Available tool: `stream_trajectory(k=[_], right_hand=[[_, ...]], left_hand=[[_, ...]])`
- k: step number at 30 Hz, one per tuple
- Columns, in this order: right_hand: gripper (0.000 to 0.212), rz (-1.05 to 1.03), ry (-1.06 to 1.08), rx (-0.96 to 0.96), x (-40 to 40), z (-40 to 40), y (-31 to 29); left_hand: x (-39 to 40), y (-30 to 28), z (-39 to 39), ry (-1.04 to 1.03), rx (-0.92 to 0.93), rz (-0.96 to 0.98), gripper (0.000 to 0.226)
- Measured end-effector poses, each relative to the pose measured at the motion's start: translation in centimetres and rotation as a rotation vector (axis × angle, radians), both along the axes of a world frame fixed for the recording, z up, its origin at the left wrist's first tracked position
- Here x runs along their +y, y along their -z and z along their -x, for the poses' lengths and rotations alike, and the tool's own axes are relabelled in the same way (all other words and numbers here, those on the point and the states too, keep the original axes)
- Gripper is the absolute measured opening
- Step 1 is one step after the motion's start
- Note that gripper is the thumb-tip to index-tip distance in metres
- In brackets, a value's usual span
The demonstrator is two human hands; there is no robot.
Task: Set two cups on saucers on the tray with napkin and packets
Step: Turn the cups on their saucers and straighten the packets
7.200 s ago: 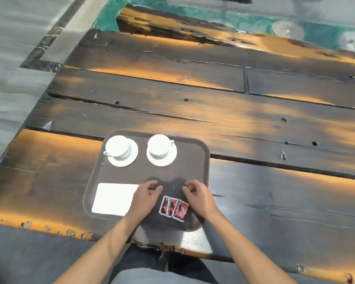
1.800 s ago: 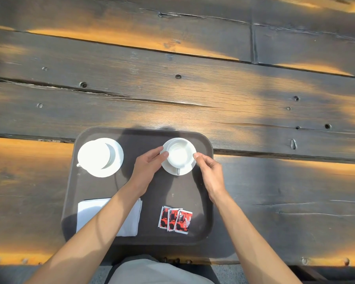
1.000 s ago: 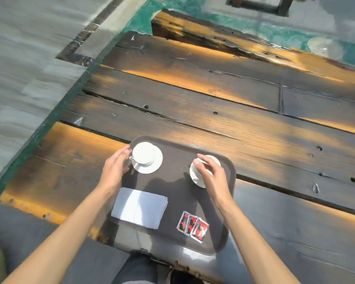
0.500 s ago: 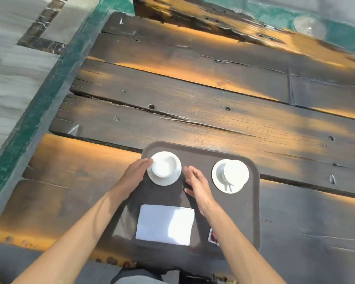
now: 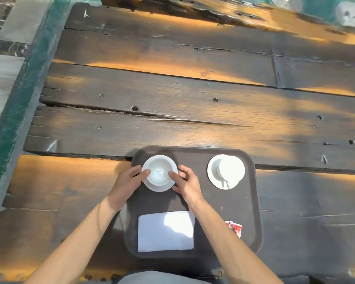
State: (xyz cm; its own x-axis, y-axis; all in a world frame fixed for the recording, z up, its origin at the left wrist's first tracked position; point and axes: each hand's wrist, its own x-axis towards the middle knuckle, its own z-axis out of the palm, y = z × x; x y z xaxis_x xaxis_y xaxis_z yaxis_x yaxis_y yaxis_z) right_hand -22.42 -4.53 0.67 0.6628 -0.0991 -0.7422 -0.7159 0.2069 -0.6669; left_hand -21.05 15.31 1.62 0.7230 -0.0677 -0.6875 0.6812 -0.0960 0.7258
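From the head camera, a dark brown rounded plastic tray [image 5: 252, 206] lies on a weathered plank table [image 5: 172, 119], its long axis running toward the person. At its far left, a white ceramic cup [image 5: 159, 171] sits mouth-up on a white round saucer [image 5: 160, 187]. The left hand [image 5: 127, 181] and right hand [image 5: 188, 184] flank it, curled fingertips pinching the rim from either side. A second white cup [image 5: 231, 169] on its saucer [image 5: 212, 173] stands at the far right, handle pointing toward the person. A white folded napkin [image 5: 165, 231] lies near-left; red-and-white packets [image 5: 235, 227] near-right, partly hidden by the right forearm.
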Motion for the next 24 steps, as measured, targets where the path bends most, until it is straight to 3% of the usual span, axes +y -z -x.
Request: stream_trajectory(k=[12, 14, 17, 24], right_hand=[[0.044, 0.028, 0.045, -0.004, -2.8, -1.6, 0.9], [0.043, 0.037, 0.025, 0.011, -2.9, -1.4, 1.2], [0.038, 0.046, 0.007, 0.011, -3.0, -1.3, 1.5], [0.023, 0.185, -0.054, -0.171, -2.8, -1.8, 1.5]], left_hand=[[-3.0, 0.6, -1.5, -0.063, -0.006, 0.003, 0.007], [-3.0, 0.6, -1.5, -0.081, 0.002, 0.038, 0.014], [-2.9, 0.6, -1.4, -0.095, 0.031, 0.065, 0.046], [-3.3, 0.6, -1.3, -0.044, -0.076, -0.074, 0.047]])
